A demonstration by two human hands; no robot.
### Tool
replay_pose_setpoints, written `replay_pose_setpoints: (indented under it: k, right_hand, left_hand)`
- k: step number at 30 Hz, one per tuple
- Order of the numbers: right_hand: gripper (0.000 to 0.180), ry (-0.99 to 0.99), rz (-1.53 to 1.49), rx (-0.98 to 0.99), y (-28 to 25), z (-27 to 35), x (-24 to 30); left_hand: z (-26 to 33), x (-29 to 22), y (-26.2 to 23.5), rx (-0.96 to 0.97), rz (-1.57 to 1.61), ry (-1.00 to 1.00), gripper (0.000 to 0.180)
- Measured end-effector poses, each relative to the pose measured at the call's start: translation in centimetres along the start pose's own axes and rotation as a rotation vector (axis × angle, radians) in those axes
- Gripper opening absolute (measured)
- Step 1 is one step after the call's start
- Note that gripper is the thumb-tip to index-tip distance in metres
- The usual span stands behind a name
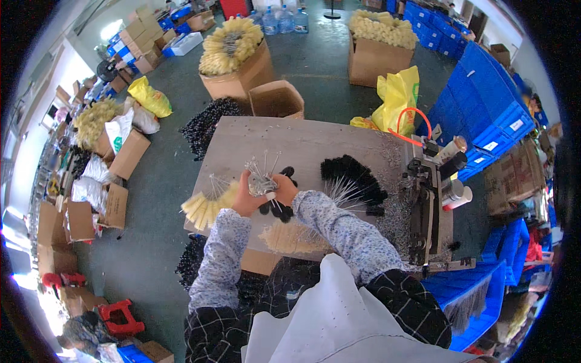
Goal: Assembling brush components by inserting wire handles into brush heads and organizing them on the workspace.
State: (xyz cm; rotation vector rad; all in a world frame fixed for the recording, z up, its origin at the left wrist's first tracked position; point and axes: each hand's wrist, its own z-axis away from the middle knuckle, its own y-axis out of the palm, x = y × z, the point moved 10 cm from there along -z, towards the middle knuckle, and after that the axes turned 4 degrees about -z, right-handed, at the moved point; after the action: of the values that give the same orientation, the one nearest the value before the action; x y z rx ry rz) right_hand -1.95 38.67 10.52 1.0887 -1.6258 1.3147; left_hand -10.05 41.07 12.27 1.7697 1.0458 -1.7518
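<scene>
My left hand point(246, 198) and my right hand point(284, 189) meet over the left part of the worktable point(260, 136). Between them is a bundle of thin wire-handled brushes point(261, 181), its silvery wire ends fanning upward. Both hands are closed round it. Dark brush heads point(279, 209) show below and beside my right hand. To the left of my left hand lies a fan of cream-bristled brushes point(209, 206). More pale brushes point(290, 236) lie near the front edge, partly under my right forearm. A pile of black-bristled brushes point(357, 181) is spread to the right, wires pointing nearer me.
A metal machine point(423, 199) with a red hose point(417, 112) stands on the table's right side, wire scraps around it. Beyond the table are cartons of cream brushes point(236, 51), an open carton point(277, 100) and a yellow bag point(396, 100). Blue crates point(484, 109) stack at right.
</scene>
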Motion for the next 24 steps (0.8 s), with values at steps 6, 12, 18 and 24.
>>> replay_pose_setpoints:
  k: [6,12,18,24]
  right_hand:
    - [0.039,-0.264,-0.047,-0.088,1.3,-0.7,1.8]
    - [0.043,-0.056,-0.073,-0.192,-0.1,-1.2,-1.8]
    - [0.049,-0.005,-0.175,-0.159,0.6,-1.0,0.2]
    - [0.058,0.024,-0.247,-0.094,1.7,-0.8,-0.4]
  left_hand:
    - [-0.6,8.1,0.1,0.059,0.11,-0.14,0.072]
    - [0.4,8.0,2.1,0.182,0.046,0.152,0.086]
    - [-0.6,14.8,2.0,0.073,0.396,-0.26,0.057]
    - [-0.9,14.3,2.5,0.073,0.514,-0.239,0.057]
